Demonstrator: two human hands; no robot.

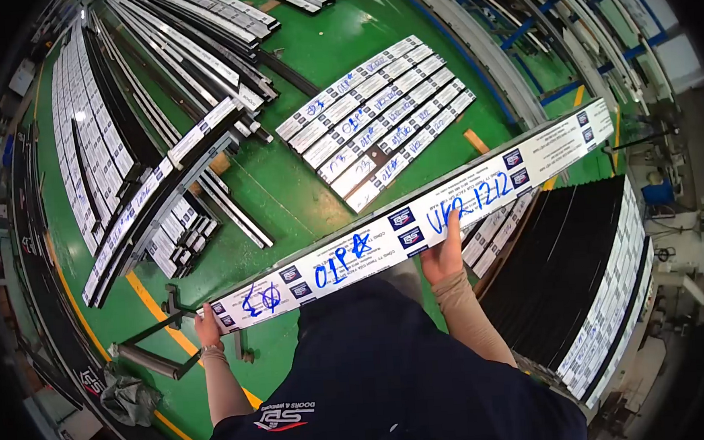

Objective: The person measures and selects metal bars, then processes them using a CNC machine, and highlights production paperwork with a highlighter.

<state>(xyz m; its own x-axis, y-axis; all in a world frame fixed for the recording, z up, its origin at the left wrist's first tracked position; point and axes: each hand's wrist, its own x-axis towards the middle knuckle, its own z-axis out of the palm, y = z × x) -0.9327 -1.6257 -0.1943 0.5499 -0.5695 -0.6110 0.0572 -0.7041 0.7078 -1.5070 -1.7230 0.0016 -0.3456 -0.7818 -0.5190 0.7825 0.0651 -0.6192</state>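
Across my front I hold a long profile bar [464,205] wrapped in white printed film, with blue handwriting such as "UK2 1212" on its face. It slants up toward the right. My left hand [208,325] is closed around its lower left end. Further right, my right hand [444,251] grips the lower edge, with the thumb up on the printed face and the other fingers hidden behind. Below the left end, a dark metal frame [155,363] stands on the floor. Past the bar, a row of similar white wrapped profiles [385,109] lies side by side.
Long profiles [93,131] fill the left side, with a stack on a stand [146,208] nearby. At right is a large bundle of black and white profiles [558,288]. Blue racks [549,14] hold more bars. The green floor [273,188] carries yellow lines.
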